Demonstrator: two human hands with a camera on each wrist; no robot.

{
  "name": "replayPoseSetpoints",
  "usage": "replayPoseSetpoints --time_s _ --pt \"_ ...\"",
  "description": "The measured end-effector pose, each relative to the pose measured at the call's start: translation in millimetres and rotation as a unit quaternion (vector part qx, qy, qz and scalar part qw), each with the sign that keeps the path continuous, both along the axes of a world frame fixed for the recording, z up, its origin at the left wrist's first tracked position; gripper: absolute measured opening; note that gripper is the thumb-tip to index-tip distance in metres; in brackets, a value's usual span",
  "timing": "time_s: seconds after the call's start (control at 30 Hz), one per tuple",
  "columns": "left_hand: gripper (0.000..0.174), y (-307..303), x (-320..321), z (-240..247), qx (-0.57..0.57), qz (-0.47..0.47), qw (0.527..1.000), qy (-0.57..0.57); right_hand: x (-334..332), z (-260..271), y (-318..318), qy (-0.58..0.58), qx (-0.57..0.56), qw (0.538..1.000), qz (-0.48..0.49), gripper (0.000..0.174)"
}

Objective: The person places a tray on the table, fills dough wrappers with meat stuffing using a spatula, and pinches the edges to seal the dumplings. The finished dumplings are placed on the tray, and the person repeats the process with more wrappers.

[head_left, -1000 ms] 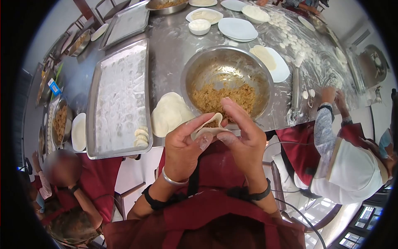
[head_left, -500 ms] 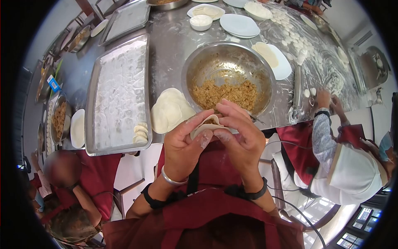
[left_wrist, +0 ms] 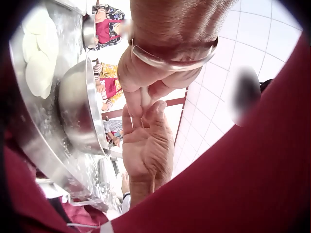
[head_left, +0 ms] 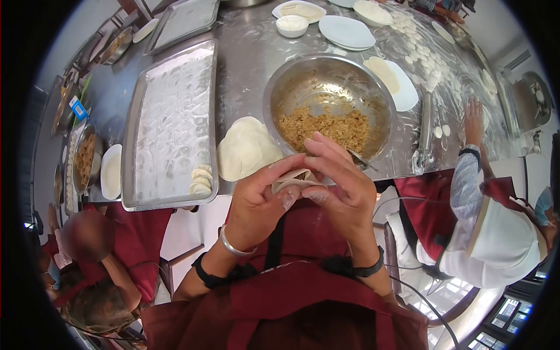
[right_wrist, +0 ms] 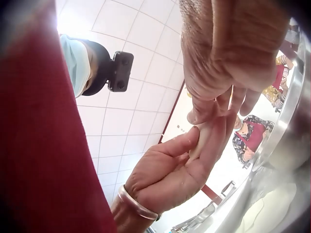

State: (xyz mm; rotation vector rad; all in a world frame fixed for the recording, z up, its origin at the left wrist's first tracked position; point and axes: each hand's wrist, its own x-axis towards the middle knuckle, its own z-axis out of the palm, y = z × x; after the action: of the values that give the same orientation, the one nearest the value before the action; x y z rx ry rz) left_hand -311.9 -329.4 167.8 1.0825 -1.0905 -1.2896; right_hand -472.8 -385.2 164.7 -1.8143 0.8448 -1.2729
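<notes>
Both hands meet over the table's near edge around a filled dumpling wrapper (head_left: 289,181), folded into a half-round with a little dark filling showing at its upper opening. My left hand (head_left: 256,195) pinches its left side between thumb and fingers. On the other side my right hand (head_left: 347,189) grips the right end, thumb near the left thumb. The left wrist view shows the right hand (left_wrist: 148,150) with mostly long fingers, and only a pale sliver of dough (left_wrist: 145,96). Flour whitens both thumbs. Just beyond lies a steel bowl (head_left: 274,93) of minced filling (head_left: 326,127).
A stack of round wrappers (head_left: 248,149) lies left of the bowl. Farther left, a floured metal tray (head_left: 172,116) holds several finished dumplings (head_left: 201,179) at its near right corner. White plates (head_left: 347,32) stand beyond the bowl. Right of it is a rolling pin (head_left: 427,122), near another person's hand (head_left: 473,119).
The wrapper's upper opening has narrowed between my hands, with the two thumbs drawn closer together. At the right, the other person's hand has reached farther out across the floured table.
</notes>
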Motion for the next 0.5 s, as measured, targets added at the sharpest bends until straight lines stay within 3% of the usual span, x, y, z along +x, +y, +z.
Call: replayPoseSetpoints --time_s 0.2,0.3,0.4,0.5 --pt "0.045 -4 8 1 -0.005 -0.039 0.997 -0.073 1 -5 -5 0.064 -0.101 0.993 0.011 0.022" --pt "0.048 -10 16 18 -0.020 -0.109 0.975 -0.194 1 -1 -3 0.095 -0.134 0.986 0.020 0.020" --pt "0.055 -16 22 13 -0.046 -0.156 0.961 -0.222 0 1 -6 0.115 -0.137 0.983 0.029 0.022" --pt "0.060 -17 17 6 -0.048 -0.096 0.981 -0.161 0 6 -6 0.133 -0.110 0.985 0.010 0.023"
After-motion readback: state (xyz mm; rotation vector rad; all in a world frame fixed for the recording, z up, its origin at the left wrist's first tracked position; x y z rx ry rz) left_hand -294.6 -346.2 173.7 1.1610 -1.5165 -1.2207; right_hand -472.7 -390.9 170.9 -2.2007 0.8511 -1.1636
